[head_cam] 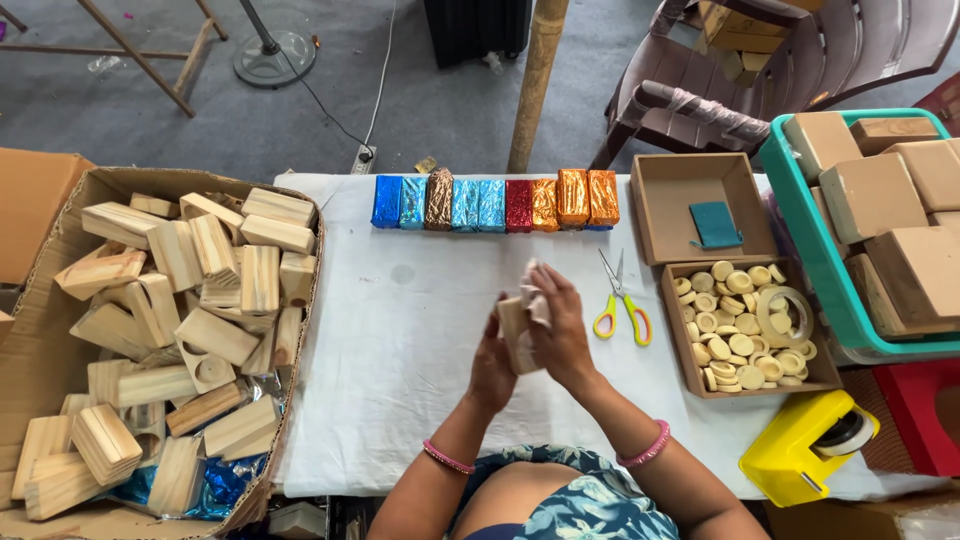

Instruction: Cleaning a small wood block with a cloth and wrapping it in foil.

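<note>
head view: only one camera, looking straight down at the table (400, 400)
step in hand: looks like rubbing down a small wooden block (516, 335) with a pale cloth (532, 290), held up over the middle of the table
left hand (492, 368): wrapped round the block from below
right hand (562, 330): closed on the cloth, pressing it to the block
next move: I'd guess turning the block to reach its other faces, keeping a firm grip
wrapped blocks (495, 202): far edge, a row in shiny blue, bronze, red, orange foil
bare blocks: big cardboard box (40, 350), left
scissors (622, 305): yellow-handled, just right of the hands
discs: small box of wooden discs (745, 325), right
</note>
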